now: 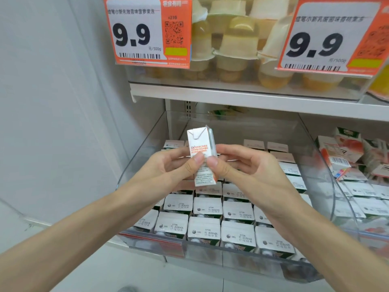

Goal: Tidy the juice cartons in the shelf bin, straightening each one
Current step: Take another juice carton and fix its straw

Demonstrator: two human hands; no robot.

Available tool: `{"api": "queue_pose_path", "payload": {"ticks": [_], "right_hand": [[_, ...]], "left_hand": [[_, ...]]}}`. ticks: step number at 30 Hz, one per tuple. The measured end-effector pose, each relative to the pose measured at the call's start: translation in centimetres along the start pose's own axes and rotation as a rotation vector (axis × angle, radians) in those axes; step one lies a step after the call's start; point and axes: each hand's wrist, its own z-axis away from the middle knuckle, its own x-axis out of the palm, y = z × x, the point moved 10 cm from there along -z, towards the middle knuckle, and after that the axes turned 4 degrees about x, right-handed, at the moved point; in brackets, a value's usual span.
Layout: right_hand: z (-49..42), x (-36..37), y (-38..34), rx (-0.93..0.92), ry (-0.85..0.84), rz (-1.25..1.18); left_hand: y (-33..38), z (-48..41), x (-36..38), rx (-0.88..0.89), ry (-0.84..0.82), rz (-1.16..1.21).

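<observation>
A small white juice carton (pixel 201 144) with orange print is held upright above the clear shelf bin (pixel 139 148). My left hand (pixel 174 165) grips its left side, thumb on the front. My right hand (pixel 237 165) pinches its right side, thumb pressed next to the left thumb. Below, several cartons (pixel 207 207) stand in neat rows inside the bin, white tops with date stamps facing up. The lower part of the held carton shows beneath my thumbs; the cartons behind my hands are hidden.
A neighbouring clear bin (pixel 347 209) on the right holds jumbled cartons (pixel 345 150). The shelf above (pixel 231 95) carries jelly cups (pixel 237 51) and two orange 9.9 price tags (pixel 147 32). A white wall panel (pixel 63 102) borders the left.
</observation>
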Motion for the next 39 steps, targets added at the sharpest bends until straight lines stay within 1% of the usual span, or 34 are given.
{"api": "queue_pose_path", "payload": {"ticks": [6, 9, 11, 14, 17, 20, 22, 25, 28, 31, 35, 37, 39], "right_hand": [[0.1, -0.5, 0.2, 0.004, -0.011, -0.148], [0.1, -0.3, 0.3, -0.011, -0.021, -0.175], [0.2, -0.1, 0.2, -0.027, -0.029, -0.160], [0.2, 0.1, -0.2, -0.055, -0.030, -0.072], [0.1, 0.2, -0.2, -0.068, 0.008, 0.004], [0.0, 0.1, 0.0, -0.080, 0.050, 0.042], [0.1, 0.1, 0.1, -0.064, 0.048, 0.022], [0.2, 0.3, 0.1, -0.040, 0.007, -0.075], [0.2, -0.1, 0.2, -0.018, 0.024, -0.138], [0.1, 0.2, 0.3, 0.004, -0.016, -0.167], [-0.1, 0.5, 0.2, -0.027, -0.013, -0.070], [-0.2, 0.5, 0.2, -0.041, -0.008, 0.025], [-0.1, 0.6, 0.1, -0.041, -0.023, 0.054]], "left_hand": [[-0.6, -0.2, -0.3, -0.027, 0.049, 0.126], [-0.9, -0.2, -0.4, -0.050, 0.078, 0.180], [-0.7, -0.2, -0.2, -0.047, 0.073, 0.203], [-0.3, -0.4, -0.1, -0.018, 0.078, 0.181], [-0.6, -0.5, -0.2, -0.031, 0.111, 0.162], [-0.9, -0.6, -0.8, -0.037, 0.143, 0.167], [-1.0, -0.5, -1.3, -0.040, 0.158, 0.150], [-0.9, -0.3, -1.5, -0.044, 0.141, 0.151], [-0.6, -0.3, -1.4, -0.042, 0.120, 0.210], [-0.1, -0.2, -1.2, -0.017, 0.082, 0.242], [0.0, 0.1, -0.6, 0.001, 0.042, 0.228], [0.0, 0.1, -0.4, -0.014, 0.025, 0.239], [0.1, 0.2, -0.2, -0.036, 0.003, 0.199]]}}
